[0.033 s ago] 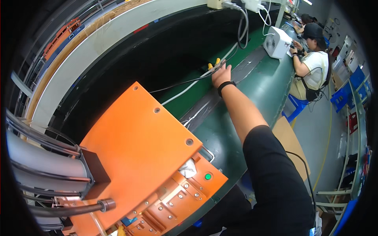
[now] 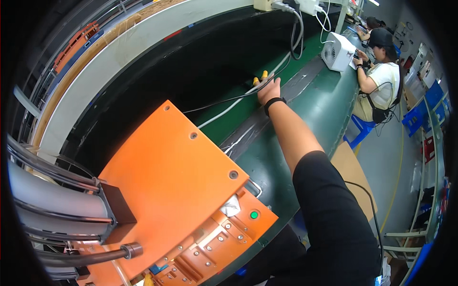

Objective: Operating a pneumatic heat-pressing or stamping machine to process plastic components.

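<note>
My right hand (image 2: 268,90) reaches far out over the green bench, with a dark band round the wrist. Yellow covers sit on two fingertips, which are apart and stick out past the cables. A grey cable (image 2: 224,116) and a thin black cable (image 2: 210,106) cross at the fingers; I see no firm grip on them. My left hand is out of view. Close by on the left stands an orange machine (image 2: 174,167) with a green button (image 2: 254,215) and a crumpled white piece (image 2: 231,206) tucked under its upper block. A small yellow piece (image 2: 149,280) shows at its bottom edge.
A grey cylinder (image 2: 57,202) with dark rods adjoins the machine. Black sheeting (image 2: 191,62) lies behind the bench (image 2: 315,109). Further along are a white fan-like box (image 2: 338,53), plugs on hanging cables (image 2: 296,35) and a seated person (image 2: 381,76) on a blue stool (image 2: 360,129).
The whole view has shifted slightly, so the machine sits a little further right. My right hand stays at the cables, its fingers much as before.
</note>
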`<state>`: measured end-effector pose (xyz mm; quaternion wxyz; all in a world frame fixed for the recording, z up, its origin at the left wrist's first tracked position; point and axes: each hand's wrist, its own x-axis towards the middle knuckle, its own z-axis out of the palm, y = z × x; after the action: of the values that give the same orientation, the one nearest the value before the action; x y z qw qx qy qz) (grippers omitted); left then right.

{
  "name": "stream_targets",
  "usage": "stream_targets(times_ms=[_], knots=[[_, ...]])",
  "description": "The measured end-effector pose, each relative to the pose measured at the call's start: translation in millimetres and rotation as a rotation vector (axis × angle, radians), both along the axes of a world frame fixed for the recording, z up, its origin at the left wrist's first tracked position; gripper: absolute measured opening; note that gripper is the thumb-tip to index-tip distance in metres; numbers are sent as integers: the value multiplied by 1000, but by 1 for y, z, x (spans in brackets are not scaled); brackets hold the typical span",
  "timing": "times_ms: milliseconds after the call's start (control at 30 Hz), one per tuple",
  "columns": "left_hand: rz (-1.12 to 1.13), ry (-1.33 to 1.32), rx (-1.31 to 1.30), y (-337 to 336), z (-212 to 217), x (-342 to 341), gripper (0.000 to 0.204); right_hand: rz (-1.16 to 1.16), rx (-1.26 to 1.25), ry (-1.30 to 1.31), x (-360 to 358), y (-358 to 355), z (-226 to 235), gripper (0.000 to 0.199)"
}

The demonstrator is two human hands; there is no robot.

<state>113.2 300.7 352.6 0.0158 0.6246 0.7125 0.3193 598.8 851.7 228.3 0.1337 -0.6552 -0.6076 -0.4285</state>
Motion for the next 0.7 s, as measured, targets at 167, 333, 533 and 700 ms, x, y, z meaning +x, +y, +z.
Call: stream_targets(times_ms=[167,333,533,700], knots=[[79,-112,-61,-8,8,6,96,74,-394,162,-31,2,22,21],[42,-111,-11,-7,6,8,89,292,-588,209,-34,-35,35,27],[-152,-108,216,-12,-22,-20,88,405,-400,467,-57,-96,57,24],[-147,96,176,-4,-17,-20,86,735,-264,698,-16,-197,113,22]])
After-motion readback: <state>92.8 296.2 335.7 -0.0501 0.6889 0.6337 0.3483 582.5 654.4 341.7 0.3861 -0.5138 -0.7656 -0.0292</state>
